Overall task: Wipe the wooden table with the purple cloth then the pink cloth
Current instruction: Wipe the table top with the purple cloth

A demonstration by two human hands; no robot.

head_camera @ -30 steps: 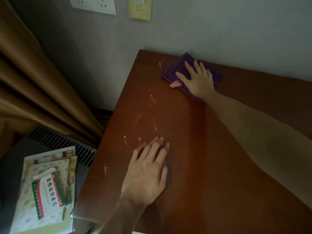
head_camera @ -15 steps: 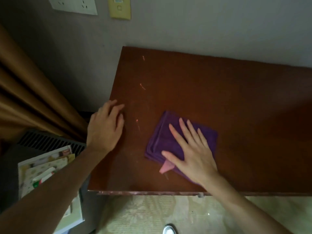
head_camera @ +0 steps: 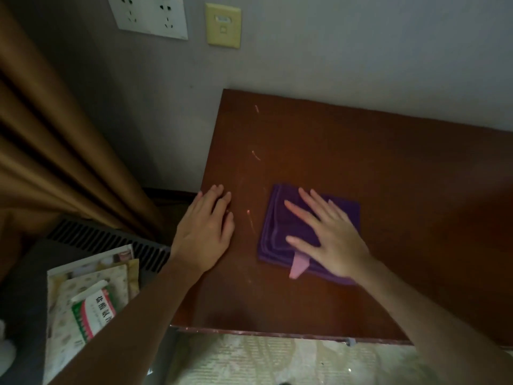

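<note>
The wooden surface (head_camera: 361, 162) carries the purple cloth (head_camera: 280, 232) near its left edge — soft, folded, light. The right hand (head_camera: 333, 240) presses flat on it, grip open; the left hand (head_camera: 205, 232) rests flat beside — open. Best pinched at a folded edge.

The wooden table (head_camera: 361, 162) stood with its far edge against the wall (head_camera: 361, 51), so no hand could pass behind it. Most of its top lay bare: the whole far half and the right side were open for a sweep. Two things took up room near the front left: the left hand (head_camera: 205, 234) lay flat at the left edge, and the right hand (head_camera: 330, 240) lay spread on the folded purple cloth (head_camera: 280, 234), with a narrow bare strip between them. Off the left edge, a curtain (head_camera: 55, 148) hung close by, and a pile of papers (head_camera: 83, 295) lay lower down.
</note>
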